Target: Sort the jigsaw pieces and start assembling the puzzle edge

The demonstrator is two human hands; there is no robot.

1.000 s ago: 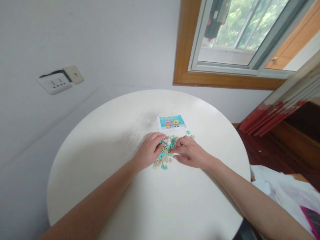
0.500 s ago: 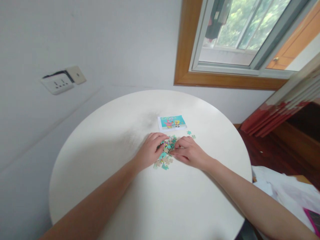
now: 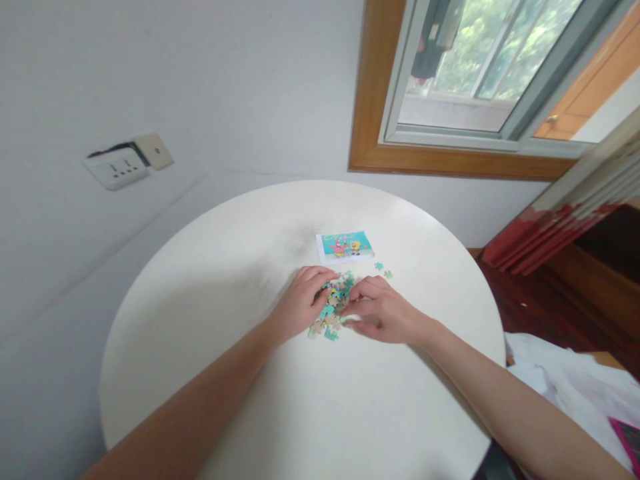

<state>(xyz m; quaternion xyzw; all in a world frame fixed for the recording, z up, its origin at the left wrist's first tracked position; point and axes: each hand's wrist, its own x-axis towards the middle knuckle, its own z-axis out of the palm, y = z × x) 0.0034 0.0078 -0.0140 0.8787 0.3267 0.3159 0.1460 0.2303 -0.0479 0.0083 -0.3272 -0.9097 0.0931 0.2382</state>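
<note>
A small heap of jigsaw puzzle pieces (image 3: pixel 330 312), teal, green and beige, lies between my hands on the white round table (image 3: pixel 320 400). My left hand (image 3: pixel 306 299) curves along the heap's left side, thumb and fingers apart, touching the pieces. At the right edge of the heap is my right hand (image 3: pixel 375 308), its fingers bent and the thumb spread away from them; no piece shows in its grasp. Just behind the heap lies a picture card (image 3: pixel 345 247) with a pink and a yellow cartoon figure on teal.
Two loose puzzle pieces (image 3: pixel 383 270) lie right of the card. A wall with a socket (image 3: pixel 117 168) and a wood-framed window (image 3: pixel 365 157) border the table's far side. White plastic bags (image 3: pixel 555 387) sit beyond the right edge, below a curtain (image 3: pixel 530 233).
My right thumb has moved down and away from the fingers, so the right hand has opened a little. My left hand stays almost in place beside the heap.
</note>
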